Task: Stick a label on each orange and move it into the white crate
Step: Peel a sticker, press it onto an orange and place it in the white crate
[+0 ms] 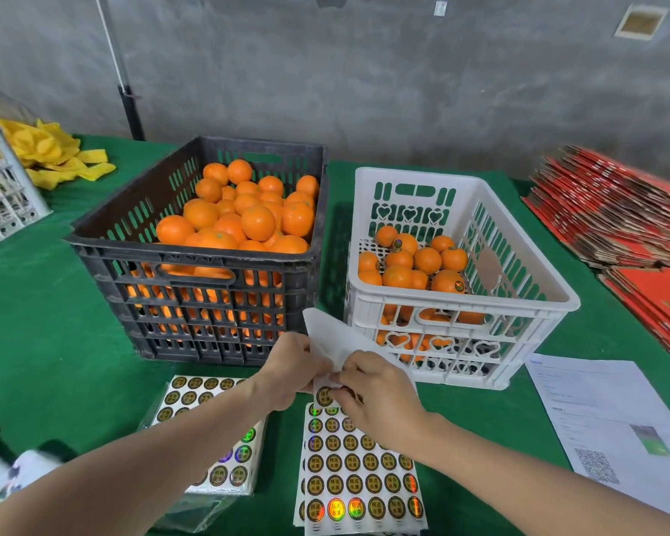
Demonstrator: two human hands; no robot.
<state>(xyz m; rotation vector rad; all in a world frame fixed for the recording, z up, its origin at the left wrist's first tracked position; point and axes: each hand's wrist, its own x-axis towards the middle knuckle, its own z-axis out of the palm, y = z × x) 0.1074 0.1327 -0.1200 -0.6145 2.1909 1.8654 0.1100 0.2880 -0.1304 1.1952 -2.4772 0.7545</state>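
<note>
Both hands are working at the top edge of the loose sticker sheet [360, 477], which is lying on the green cloth [55, 342] in front of the two crates. On the left, the left hand [287, 371] is gripping the bare backing paper [333, 334], fingers curled round it, and is holding it up off the cloth. Just beside it, the right hand [380, 396] is pinching a round gold-and-black label [324, 396] at the fold, thumb and forefinger pressed together on its edge. Whether the label is already free of the backing cannot be told.

For a clean peel, the left hand should be bending the backing sharply away, so that the label's rim lifts by itself. The right hand should be taking the rim only, with the adhesive face clear of the fingertips, and pulling low and slowly to avoid a crease.

Behind the hands, the unlabelled oranges [256, 222] are lying heaped in the black crate [194, 265] at left. The topmost fruit is probably the easiest pick. At right, the labelled oranges [447, 282] are lying in the white crate [461, 303], which has ample room.
</note>
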